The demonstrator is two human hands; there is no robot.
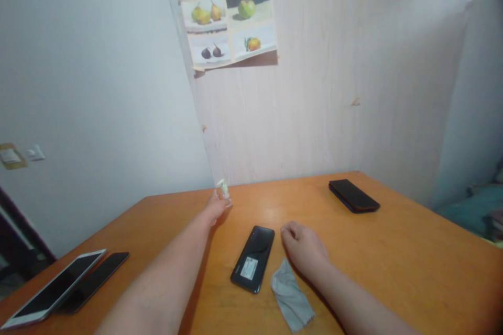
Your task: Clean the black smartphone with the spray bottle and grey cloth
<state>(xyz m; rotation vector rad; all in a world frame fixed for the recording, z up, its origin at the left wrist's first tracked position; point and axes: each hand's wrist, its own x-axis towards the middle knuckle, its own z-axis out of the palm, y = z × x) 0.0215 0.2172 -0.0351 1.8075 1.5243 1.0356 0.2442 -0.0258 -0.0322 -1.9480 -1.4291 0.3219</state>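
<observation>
My left hand [216, 208] stretches out toward the far side of the table, its fingers closed around a small clear pump bottle [224, 189] with a whitish top. The bottle's lower part is largely covered by the fingers. Curled into a loose fist, my right hand [303, 245] rests on the table with nothing visible in it. Between my two arms lies a dark phone [253, 259], back side up, with a white label on it. Beside my right wrist, a crumpled grey cloth [291, 296] lies just right of the phone.
On the left of the orange-brown wooden table [302, 204] lie a white-framed tablet [57, 288] and a black phone-like slab [96, 280], which overlap or touch. A black wallet-like case [353, 196] is at the back right. Walls border the far side, with a fruit poster [230, 29].
</observation>
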